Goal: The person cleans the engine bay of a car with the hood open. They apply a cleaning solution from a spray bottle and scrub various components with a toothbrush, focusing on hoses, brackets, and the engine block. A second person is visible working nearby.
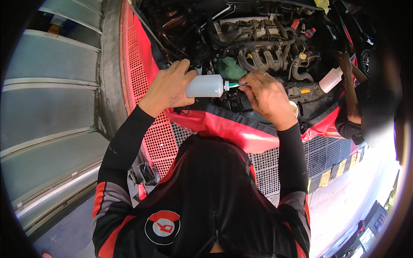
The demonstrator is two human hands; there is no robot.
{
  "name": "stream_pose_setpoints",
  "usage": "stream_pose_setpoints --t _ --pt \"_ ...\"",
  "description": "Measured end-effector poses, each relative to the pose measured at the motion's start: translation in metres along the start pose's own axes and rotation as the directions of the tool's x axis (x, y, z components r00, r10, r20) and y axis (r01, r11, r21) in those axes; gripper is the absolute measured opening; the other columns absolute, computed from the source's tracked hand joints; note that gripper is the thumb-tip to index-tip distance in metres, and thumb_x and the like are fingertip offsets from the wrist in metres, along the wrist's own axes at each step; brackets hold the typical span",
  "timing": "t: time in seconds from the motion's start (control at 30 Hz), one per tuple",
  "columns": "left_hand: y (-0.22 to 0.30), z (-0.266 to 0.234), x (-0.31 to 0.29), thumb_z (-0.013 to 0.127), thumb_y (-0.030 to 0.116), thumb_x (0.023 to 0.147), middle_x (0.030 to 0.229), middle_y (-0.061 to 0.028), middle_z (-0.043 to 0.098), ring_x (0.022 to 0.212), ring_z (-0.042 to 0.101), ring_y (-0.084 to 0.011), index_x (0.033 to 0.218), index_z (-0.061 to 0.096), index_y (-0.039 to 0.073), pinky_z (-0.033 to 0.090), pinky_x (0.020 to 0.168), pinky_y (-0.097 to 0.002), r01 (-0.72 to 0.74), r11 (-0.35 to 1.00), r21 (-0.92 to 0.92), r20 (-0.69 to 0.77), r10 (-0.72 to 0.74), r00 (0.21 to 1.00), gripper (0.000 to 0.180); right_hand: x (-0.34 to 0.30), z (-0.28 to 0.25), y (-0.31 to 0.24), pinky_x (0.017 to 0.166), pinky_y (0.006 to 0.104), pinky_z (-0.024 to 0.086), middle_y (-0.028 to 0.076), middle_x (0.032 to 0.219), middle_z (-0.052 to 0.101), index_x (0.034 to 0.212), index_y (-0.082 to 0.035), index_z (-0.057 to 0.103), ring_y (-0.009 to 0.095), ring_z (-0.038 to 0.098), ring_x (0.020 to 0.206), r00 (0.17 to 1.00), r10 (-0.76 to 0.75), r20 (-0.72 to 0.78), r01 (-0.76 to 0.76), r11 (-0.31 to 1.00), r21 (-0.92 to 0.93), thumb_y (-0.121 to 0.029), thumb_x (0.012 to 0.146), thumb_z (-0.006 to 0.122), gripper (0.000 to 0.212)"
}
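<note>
My left hand (167,86) is wrapped round the base end of a translucent white plastic bottle (204,86), which lies sideways above the front edge of an open engine bay. The bottle's neck points right. At its mouth is a slim green-and-white piece (234,85), too small to tell if it is a tube, a packet or a nozzle. The thumb and fingers of my right hand (269,96) pinch its far end. Fingertips hide part of that piece.
Beyond my hands lies the car engine (262,47), with a green cloth (230,68) near it. A red cover (241,136) drapes the car's front edge. At right, another person's hand (344,63) holds a pinkish-white bottle (330,80). Plastic grating (327,155) covers the floor.
</note>
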State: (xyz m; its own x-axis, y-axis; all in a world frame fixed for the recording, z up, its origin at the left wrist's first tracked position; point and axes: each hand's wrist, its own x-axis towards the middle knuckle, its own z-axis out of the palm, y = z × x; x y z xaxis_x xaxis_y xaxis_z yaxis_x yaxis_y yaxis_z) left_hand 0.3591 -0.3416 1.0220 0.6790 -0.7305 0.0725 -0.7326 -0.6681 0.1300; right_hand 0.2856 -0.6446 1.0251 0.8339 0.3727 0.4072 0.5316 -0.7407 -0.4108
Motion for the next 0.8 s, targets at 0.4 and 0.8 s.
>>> stream_pose_setpoints --t 0.4,0.8 --pt "-0.011 0.057 0.010 0.086 0.031 0.064 0.109 -0.0125 0.058 0.104 0.066 -0.0332 0.114 0.072 0.007 0.060 0.079 -0.0459 0.081 0.983 -0.162 0.006 -0.081 0.997 0.057 0.016 0.019 0.024 0.083 0.0417 0.055 0.010 0.097 0.068 0.098 -0.006 0.069 0.031 0.068 0.093 0.981 -0.044 0.187 0.062 0.994 -0.088 -0.012 0.092 0.070 0.009" --pt "-0.046 0.139 0.018 0.094 0.031 0.052 0.100 -0.0085 0.057 0.090 0.063 -0.0307 0.119 0.075 0.014 0.052 0.083 -0.0448 0.229 0.910 -0.345 -0.190 -0.306 0.933 0.071 0.080 0.008 0.089 0.070 0.0413 0.051 0.010 0.091 0.066 0.100 -0.007 0.073 0.031 0.066 0.079 0.970 0.029 0.242 -0.027 1.000 -0.011 -0.006 0.084 0.074 0.016"
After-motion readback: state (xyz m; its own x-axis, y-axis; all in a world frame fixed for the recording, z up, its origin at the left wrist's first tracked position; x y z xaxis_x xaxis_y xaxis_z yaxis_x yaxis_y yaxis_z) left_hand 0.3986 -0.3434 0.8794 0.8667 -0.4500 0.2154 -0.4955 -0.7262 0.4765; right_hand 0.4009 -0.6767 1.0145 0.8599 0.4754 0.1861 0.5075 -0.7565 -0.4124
